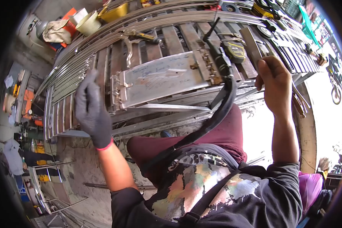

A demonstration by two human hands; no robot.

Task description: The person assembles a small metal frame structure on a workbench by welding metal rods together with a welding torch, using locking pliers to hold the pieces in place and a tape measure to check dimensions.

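Note:
My left hand, in a dark grey glove with a pink cuff, is raised at the left end of the slatted metal bench. It holds nothing and its fingers are loosely apart, close to a bundle of thin metal rods. My bare right hand pinches the lower end of a flat metal strip. Between my hands lies a metal plate with handwriting and small metal pieces at both ends. A black welding holder with a thick cable stands over its right end.
A yellow-black tape measure lies beside the welding holder. Behind the plate is a tool with a yellow-black handle. Long metal bars run along the bench's far side. Buckets stand at the back left. The cable crosses my lap.

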